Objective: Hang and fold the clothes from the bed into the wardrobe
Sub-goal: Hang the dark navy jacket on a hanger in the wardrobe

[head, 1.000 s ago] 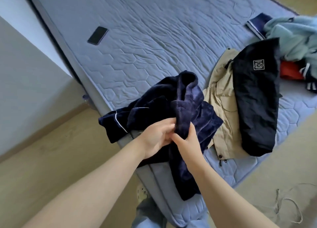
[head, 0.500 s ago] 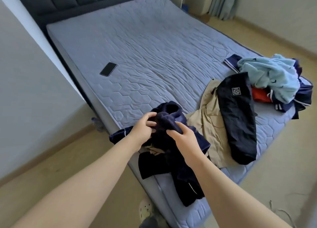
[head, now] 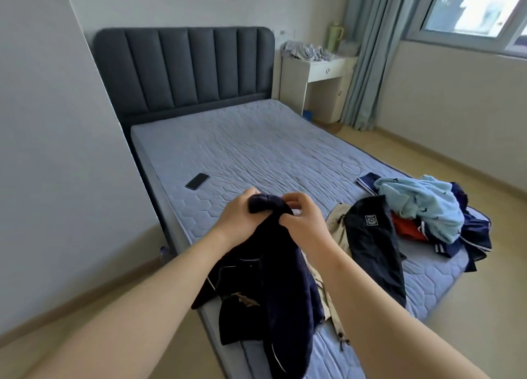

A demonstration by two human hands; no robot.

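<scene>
view: head camera, looking down along both forearms to the bed (head: 256, 150).
left hand (head: 236, 221): fingers curled over the top fold of the navy fleece top (head: 273, 293), gripping it.
right hand (head: 302, 221): thumb and fingers pinch the same fold, just beside the left hand.
navy fleece top: held up by its top edge above the near corner of the bed; the rest hangs down and drapes over the mattress edge (thin white piping shows along one hem).
beige garment (head: 336, 221): flat on the bed, partly under the navy fleece top and the black jacket.
black jacket (head: 373, 244): lies lengthwise right of the hands, small square badge facing up.
heap at right edge: light blue garment (head: 422, 204) on top, red cloth (head: 405, 227) and dark navy pieces beneath.
phone (head: 197, 181): flat on the mattress near its left side, well apart from the clothes.
background: padded headboard (head: 185, 67); white worktop (head: 322, 70) carrying crumpled cloth, beside the curtain (head: 365, 50).
</scene>
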